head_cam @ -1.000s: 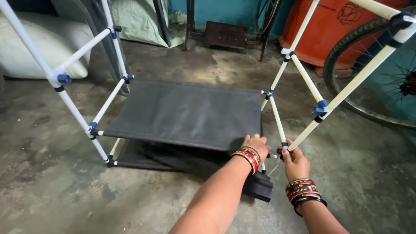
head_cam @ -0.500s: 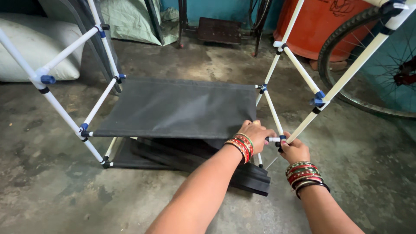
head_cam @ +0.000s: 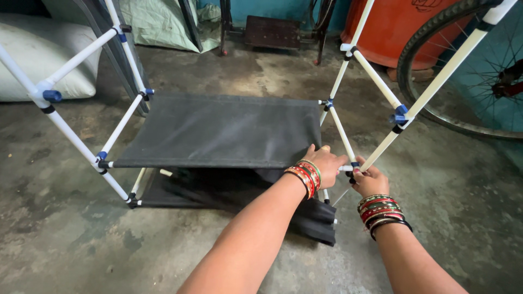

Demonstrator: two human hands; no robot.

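Hands unmoved; fingers (head_cam: 326, 154) around white tube (head_cam: 345, 168) beside black connector (head_cam: 354, 165)

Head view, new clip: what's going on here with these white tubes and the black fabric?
A person crouches over a frame of white tubes with blue joints, on a concrete floor. The left hand grips the near right corner of the black fabric shelf, and the right hand holds the corner connector where the tubes meet. More black fabric lies below. A bicycle wheel stands at right.
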